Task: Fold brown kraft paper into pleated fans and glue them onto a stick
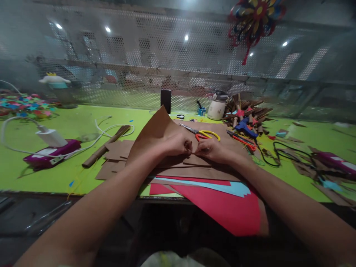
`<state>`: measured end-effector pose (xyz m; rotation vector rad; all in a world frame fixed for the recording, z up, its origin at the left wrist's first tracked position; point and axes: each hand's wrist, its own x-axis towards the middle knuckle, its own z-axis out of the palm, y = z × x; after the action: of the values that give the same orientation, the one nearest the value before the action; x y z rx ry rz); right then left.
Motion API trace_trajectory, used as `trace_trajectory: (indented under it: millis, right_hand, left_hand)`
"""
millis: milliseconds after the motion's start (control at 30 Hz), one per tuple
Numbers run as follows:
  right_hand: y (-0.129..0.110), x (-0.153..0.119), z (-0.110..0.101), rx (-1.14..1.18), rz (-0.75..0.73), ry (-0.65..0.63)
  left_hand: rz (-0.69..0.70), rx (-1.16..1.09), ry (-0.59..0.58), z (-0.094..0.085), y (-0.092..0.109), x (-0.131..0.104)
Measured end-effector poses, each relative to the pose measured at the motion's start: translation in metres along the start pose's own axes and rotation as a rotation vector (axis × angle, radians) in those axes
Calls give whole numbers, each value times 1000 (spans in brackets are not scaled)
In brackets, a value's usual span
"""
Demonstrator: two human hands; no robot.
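Observation:
My left hand (179, 144) and my right hand (210, 149) meet over a stack of brown paper (178, 172), fingertips close together. Each is closed in a pinch on what looks like the edge of a brown paper piece (197, 160); the fingers partly hide it. A larger brown sheet (151, 131) curls up behind my left forearm. Just beyond my hands lie scissors (204, 134) with yellow and orange handles. Under the brown stack, light blue paper (235, 188) and red paper (222, 209) stick out over the table's front edge.
On the green table (108, 181), a purple power strip (52, 152) with a white charger stands left, near a rolled paper stick (102, 150). A blue glue gun (246, 128), brown paper rolls (247, 109) and a bottle (217, 105) are at right. Black cable (274, 157) trails there.

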<state>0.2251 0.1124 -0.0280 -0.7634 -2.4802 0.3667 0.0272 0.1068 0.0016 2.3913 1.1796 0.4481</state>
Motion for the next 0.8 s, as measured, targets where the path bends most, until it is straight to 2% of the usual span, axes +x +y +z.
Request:
trace_trajectory:
  millis: [200, 333, 533, 800]
  right_hand:
    - [-5, -3, -2, -175, 15, -21]
    - [-15, -3, -8, -258, -5, -76]
    - [-23, -4, -16, -355, 43, -157]
    - [-27, -4, -17, -348, 98, -185]
  left_hand:
    - [30, 154, -23, 1, 6, -5]
    - [74, 237, 15, 3, 7, -6]
    - [119, 357, -11, -1, 15, -9]
    - [64, 313, -51, -6, 24, -14]
